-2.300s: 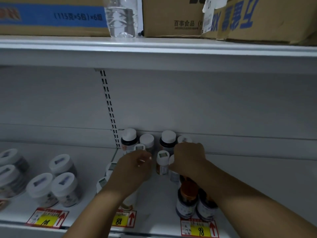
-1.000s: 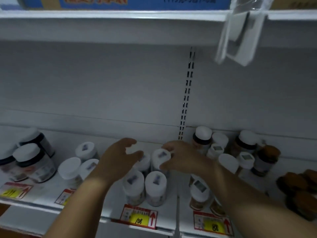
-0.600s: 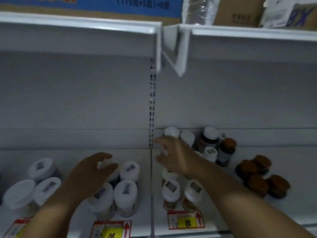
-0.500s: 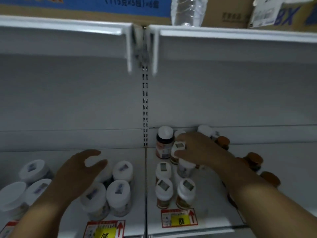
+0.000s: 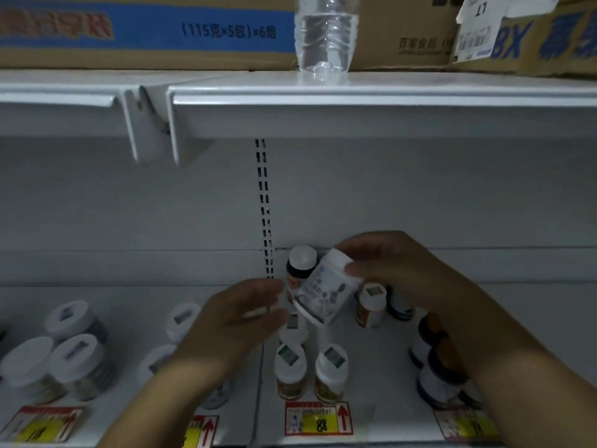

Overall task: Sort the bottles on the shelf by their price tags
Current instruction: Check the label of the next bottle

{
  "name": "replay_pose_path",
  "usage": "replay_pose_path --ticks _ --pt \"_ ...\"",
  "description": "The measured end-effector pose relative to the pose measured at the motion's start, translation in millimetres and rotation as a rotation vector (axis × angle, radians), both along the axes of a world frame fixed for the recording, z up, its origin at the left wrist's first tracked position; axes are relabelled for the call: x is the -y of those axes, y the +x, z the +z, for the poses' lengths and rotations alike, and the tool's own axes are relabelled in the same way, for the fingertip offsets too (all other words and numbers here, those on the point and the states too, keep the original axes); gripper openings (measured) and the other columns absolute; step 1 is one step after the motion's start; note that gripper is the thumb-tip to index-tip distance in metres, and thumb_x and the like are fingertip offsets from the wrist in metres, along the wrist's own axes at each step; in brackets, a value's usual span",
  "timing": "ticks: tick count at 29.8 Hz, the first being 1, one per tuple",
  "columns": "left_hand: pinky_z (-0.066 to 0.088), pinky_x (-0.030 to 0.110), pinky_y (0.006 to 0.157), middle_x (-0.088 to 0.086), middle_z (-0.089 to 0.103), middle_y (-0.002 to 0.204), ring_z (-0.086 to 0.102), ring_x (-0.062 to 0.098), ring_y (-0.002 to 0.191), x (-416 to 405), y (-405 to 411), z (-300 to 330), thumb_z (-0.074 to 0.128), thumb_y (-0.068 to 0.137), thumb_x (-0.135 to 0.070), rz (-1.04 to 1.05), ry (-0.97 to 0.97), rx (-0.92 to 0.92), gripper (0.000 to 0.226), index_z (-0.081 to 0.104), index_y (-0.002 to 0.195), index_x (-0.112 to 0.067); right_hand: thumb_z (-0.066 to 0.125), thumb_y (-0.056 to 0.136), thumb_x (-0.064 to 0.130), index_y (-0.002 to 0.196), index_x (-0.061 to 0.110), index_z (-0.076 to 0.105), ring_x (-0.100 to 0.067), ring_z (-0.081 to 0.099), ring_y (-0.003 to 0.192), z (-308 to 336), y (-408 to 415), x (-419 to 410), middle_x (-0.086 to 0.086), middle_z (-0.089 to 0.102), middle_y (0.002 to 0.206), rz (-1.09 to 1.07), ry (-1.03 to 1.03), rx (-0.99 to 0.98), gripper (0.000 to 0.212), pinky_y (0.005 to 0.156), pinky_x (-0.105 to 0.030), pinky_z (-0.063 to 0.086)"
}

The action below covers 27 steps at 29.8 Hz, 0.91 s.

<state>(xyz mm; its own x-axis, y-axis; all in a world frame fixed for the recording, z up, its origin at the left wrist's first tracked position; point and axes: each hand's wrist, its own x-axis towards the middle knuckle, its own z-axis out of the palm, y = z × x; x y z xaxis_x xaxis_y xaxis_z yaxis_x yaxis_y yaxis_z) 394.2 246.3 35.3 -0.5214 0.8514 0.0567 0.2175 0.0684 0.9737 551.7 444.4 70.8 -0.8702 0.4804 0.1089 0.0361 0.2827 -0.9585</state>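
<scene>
The right hand (image 5: 397,270) grips a tilted white plastic bottle (image 5: 324,291), lifted off the shelf. The left hand (image 5: 239,321) hovers open beside it. Next, probably, match it to a tag like the yellow 88 price tag (image 5: 318,423).

The shelf (image 5: 371,98) looks like smooth white painted metal. Cardboard boxes (image 5: 145,30) look matt; the water bottle (image 5: 326,33) is clear glossy plastic. Jar lids (image 5: 76,352) look smooth plastic.

white shelf (image 5: 381,92); white-capped bottle (image 5: 323,291) with a grey-printed white label; amber bottles (image 5: 331,373) with white lids; red-and-yellow price tag (image 5: 318,422); brown box (image 5: 145,30) with a blue band; clear water bottle (image 5: 326,33).
</scene>
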Motion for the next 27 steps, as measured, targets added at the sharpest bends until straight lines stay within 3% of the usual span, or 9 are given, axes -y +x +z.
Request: replay_pose_path --ticks 3,8,13,17,20,22,24,26,27 --pt "0.053 0.017 0.072 -0.017 0.073 0.103 0.068 0.005 0.098 -8.2 18.0 1.4 0.080 0.059 -0.029 -0.167 -0.030 0.052 0.046 0.068 0.099 -0.046 0.076 0.065 0.008 0.088 0.026 0.076 -0.014 0.070 0.089 9.5 -4.3 10.6 0.004 0.076 0.093 0.108 -0.078 -0.101 0.029 0.070 -0.025 0.056" --pt "0.055 0.023 0.071 -0.006 0.074 0.104 0.070 0.017 0.095 8.3 21.6 -2.5 0.085 0.047 -0.024 -0.031 0.102 0.129 0.058 0.068 0.101 -0.037 0.062 0.065 0.004 0.090 0.025 0.076 -0.017 0.067 0.099 9.0 -25.1 25.8 0.004 0.074 0.103 0.195 -0.167 -0.183 0.035 0.081 -0.030 0.056" --pt "0.054 0.028 0.071 -0.002 0.075 0.098 0.071 0.018 0.088 36.6 2.3 -2.5 0.082 0.038 -0.023 0.137 0.162 0.127 0.058 0.070 0.095 -0.026 0.070 0.068 0.017 0.086 0.027 0.073 -0.010 0.070 0.087 3.6 -59.9 51.4 0.010 0.075 0.089 0.266 -0.148 -0.100 0.022 0.065 -0.018 0.053" --pt "0.054 0.019 0.075 -0.005 0.072 0.104 0.067 0.004 0.094 61.6 -45.5 1.3 0.082 0.058 -0.012 0.163 0.166 0.059 0.055 0.064 0.107 -0.029 0.072 0.064 0.018 0.078 0.027 0.074 -0.006 0.070 0.073 12.6 -106.2 76.1 0.009 0.074 0.077 0.196 -0.163 -0.133 0.017 0.057 -0.017 0.053" --pt "0.050 0.023 0.089 -0.008 0.066 0.114 0.061 0.001 0.101 74.8 -96.9 -3.5 0.067 0.081 -0.012 0.296 0.167 0.128 0.032 0.062 0.100 -0.038 0.073 0.072 0.005 0.092 0.028 0.067 -0.005 0.066 0.080 8.8 -152.6 82.3 0.008 0.068 0.094 -0.015 0.017 -0.127 0.030 0.065 -0.017 0.053" --pt "0.042 0.038 0.104 -0.004 0.063 0.119 0.057 0.012 0.110 77.4 -123.7 -15.3 0.061 0.086 -0.020 0.364 0.102 0.190 0.021 0.062 0.098 -0.037 0.073 0.074 0.006 0.111 0.023 0.061 -0.007 0.058 0.093 -2.6 -183.5 82.7 0.007 0.060 0.107 -0.097 0.190 0.007 0.042 0.075 -0.017 0.046" --pt "0.036 0.044 0.110 0.000 0.056 0.131 0.051 0.019 0.121 71.2 -139.9 -31.1 0.056 0.089 -0.027 0.328 -0.010 0.226 0.022 0.059 0.111 -0.033 0.075 0.074 0.006 0.124 0.015 0.055 -0.009 0.049 0.104 -20.6 -208.4 82.3 0.000 0.056 0.120 -0.076 0.250 0.166 0.055 0.085 -0.017 0.039" --pt "0.040 0.044 0.106 -0.002 0.055 0.132 0.050 0.019 0.122 61.1 -144.9 -46.7 0.053 0.090 -0.033 0.232 -0.129 0.233 0.028 0.056 0.118 -0.030 0.076 0.072 0.007 0.126 0.012 0.054 -0.010 0.048 0.107 -40.8 -223.7 84.8 -0.003 0.055 0.128 -0.035 0.257 0.304 0.058 0.089 -0.017 0.037" --pt "0.045 0.040 0.098 -0.007 0.059 0.123 0.055 0.016 0.114 57.5 -145.0 -53.0 0.054 0.089 -0.035 0.187 -0.161 0.245 0.020 0.060 0.108 -0.033 0.077 0.071 0.008 0.125 0.012 0.056 -0.010 0.049 0.107 -50.4 -227.7 85.6 -0.003 0.055 0.129 -0.022 0.257 0.349 0.058 0.088 -0.015 0.038"
